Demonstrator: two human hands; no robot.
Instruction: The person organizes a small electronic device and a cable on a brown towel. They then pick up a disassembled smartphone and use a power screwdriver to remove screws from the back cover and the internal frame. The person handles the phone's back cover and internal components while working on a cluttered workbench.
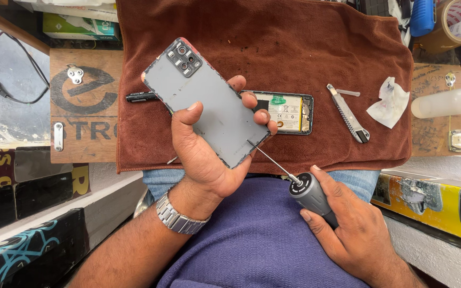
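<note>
Now one back cover [209, 104] in left hand [204, 154], one screwdriver [294, 181] in right hand [348, 224]

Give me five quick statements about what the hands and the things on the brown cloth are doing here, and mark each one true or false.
1. The left hand holds a grey phone back cover. True.
2. The right hand holds a utility knife. False: it grips a screwdriver; the utility knife lies on the brown cloth.
3. The screwdriver tip meets the cover's lower edge. True.
4. The opened phone lies on the cloth. True.
5. A wristwatch is on the right wrist. False: it is on the left wrist.
</note>
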